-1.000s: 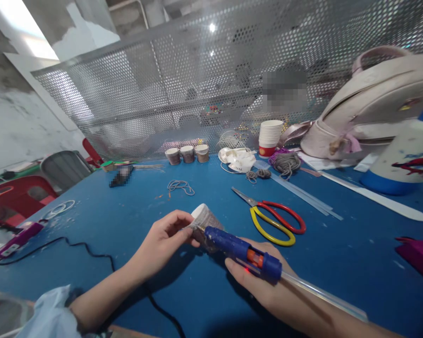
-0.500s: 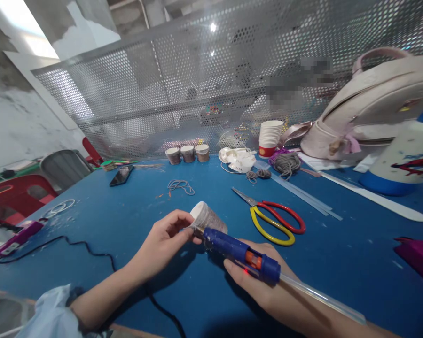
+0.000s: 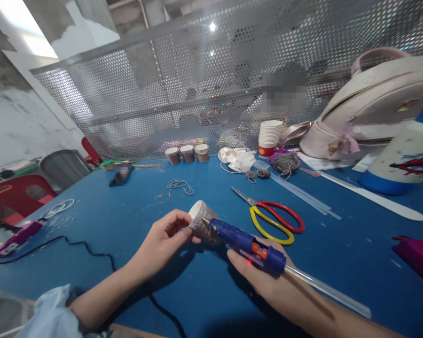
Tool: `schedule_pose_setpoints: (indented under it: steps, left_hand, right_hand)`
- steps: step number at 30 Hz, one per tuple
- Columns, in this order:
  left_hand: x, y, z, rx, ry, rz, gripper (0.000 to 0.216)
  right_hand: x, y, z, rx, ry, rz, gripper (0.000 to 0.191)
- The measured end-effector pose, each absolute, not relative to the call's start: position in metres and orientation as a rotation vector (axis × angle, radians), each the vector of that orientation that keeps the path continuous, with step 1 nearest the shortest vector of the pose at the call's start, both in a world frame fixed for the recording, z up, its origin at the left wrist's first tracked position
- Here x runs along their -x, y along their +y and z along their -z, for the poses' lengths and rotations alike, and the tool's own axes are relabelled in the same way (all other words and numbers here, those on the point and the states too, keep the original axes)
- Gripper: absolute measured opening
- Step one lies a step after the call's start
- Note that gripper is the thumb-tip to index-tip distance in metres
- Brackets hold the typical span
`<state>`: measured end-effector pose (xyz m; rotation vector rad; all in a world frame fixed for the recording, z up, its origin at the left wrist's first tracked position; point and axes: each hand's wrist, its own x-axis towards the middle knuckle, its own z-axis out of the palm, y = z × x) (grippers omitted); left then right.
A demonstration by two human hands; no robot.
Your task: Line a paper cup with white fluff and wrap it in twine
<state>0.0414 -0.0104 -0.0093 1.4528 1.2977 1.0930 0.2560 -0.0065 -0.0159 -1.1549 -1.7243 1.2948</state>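
Note:
My left hand (image 3: 160, 241) pinches a small paper cup (image 3: 201, 221) wrapped in grey string, held on its side just above the blue table (image 3: 127, 220). In my right hand (image 3: 259, 277) is a blue hot glue gun (image 3: 245, 244) with a clear glue stick (image 3: 324, 291) sticking out of its back. The gun's nozzle touches the cup's wrapped side near its white base.
Red and yellow scissors (image 3: 275, 220) lie just beyond the gun. Farther back stand three wrapped cups (image 3: 187, 153), a stack of paper cups (image 3: 270, 137), grey string (image 3: 285, 163), clear glue sticks (image 3: 299, 192), a pale bag (image 3: 370, 103) and a white bottle (image 3: 405, 155). A black cord (image 3: 84, 249) runs at left.
The glue gun's nozzle has shifted slightly up along the cup's side, and the cup has turned a little in my left hand.

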Motion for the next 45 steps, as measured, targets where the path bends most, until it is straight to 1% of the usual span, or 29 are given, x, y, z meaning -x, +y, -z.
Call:
schedule_pose_setpoints:
  steps: [4, 9, 13, 21, 27, 33, 40, 45]
  left_hand:
    - [-0.0420, -0.0104, 0.0088, -1.440, 1.314, -1.122, 0.015]
    - [-0.0415, -0.0098, 0.0111, -1.428, 1.285, -1.126, 0.012]
    - [-0.0414, -0.0093, 0.0120, -1.430, 1.280, -1.115, 0.010]
    - [-0.0435, -0.0099, 0.0136, -1.365, 1.210, -1.164, 0.004]
    - [-0.0445, -0.0088, 0.0149, -1.329, 1.193, -1.189, 0.011]
    - [-0.0464, -0.0084, 0.0139, -1.374, 1.272, -1.208, 0.013]
    - [-0.0459, -0.0063, 0.0106, -1.379, 1.441, -1.250, 0.013]
    - [-0.0459, -0.0060, 0.0128, -1.502, 1.560, -1.316, 0.012]
  right_hand:
    - [-0.2556, -0.0077, 0.0154, 1.185, -1.713, -1.212, 0.024]
    - [-0.2559, -0.0061, 0.0181, 1.073, -1.829, -1.244, 0.026]
    - [-0.2568, -0.0063, 0.0217, 1.093, -1.825, -1.211, 0.022]
    - [-0.2572, -0.0068, 0.0162, 1.005, -1.911, -1.322, 0.026]
    - [-0.2567, -0.0065, 0.0189, 1.017, -1.946, -1.265, 0.027]
    - [-0.2560, -0.0031, 0.0230, 1.007, -1.992, -1.184, 0.025]
    - [-0.2565, -0.0040, 0.0237, 0.986, -1.976, -1.263, 0.021]
    - [-0.2571, -0.0053, 0.0216, 1.001, -1.978, -1.246, 0.022]
